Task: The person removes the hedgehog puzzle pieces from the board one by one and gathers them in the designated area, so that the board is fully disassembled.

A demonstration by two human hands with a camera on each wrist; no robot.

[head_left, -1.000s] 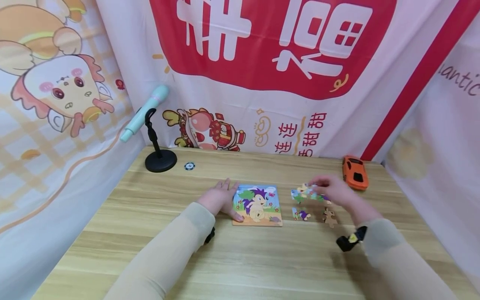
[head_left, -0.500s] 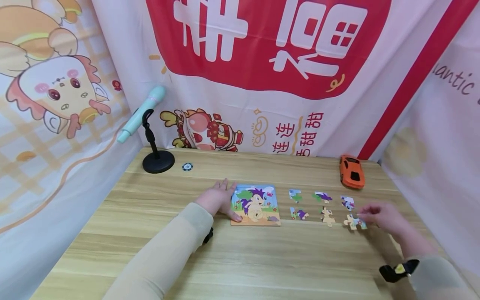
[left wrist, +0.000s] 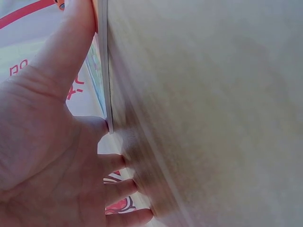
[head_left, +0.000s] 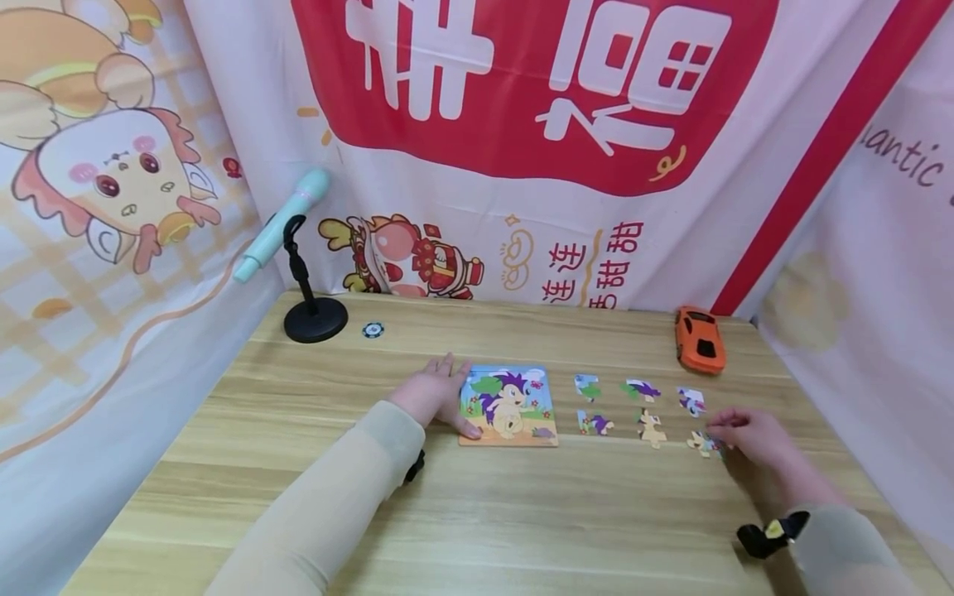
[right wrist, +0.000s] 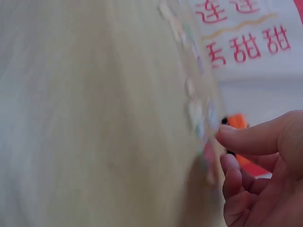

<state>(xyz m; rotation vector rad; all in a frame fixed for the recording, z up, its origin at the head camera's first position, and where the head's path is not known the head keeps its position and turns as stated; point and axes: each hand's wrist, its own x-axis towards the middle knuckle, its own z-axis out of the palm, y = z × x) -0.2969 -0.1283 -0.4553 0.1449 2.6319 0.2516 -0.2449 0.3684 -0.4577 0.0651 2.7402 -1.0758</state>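
My left hand (head_left: pixel 435 397) lies with straight fingers at the left edge of a square hedgehog puzzle board (head_left: pixel 514 406), its thumb on the lower left corner. The left wrist view shows that hand's spread fingers beside the board's thin edge. On the right, my right hand (head_left: pixel 754 436) has its fingertips right at a cream and blue puzzle piece (head_left: pixel 698 443), partly hidden by them. In the right wrist view a gap shows between its thumb and bent forefinger, and the pieces are blurred. Other pieces lie nearby, among them a tan piece (head_left: pixel 651 429) and a purple piece (head_left: pixel 643 390).
An orange toy car (head_left: pixel 700 339) stands at the back right of the wooden table (head_left: pixel 477 513). A black stand (head_left: pixel 315 319) holding a mint microphone (head_left: pixel 286 222) is at the back left, near a poker chip (head_left: pixel 373 330). Printed curtains enclose the sides.
My right hand has carried the cream and blue piece from the upper middle to the lower right of the layout. Since then the piece has turned slightly. The left hand stays on the board.
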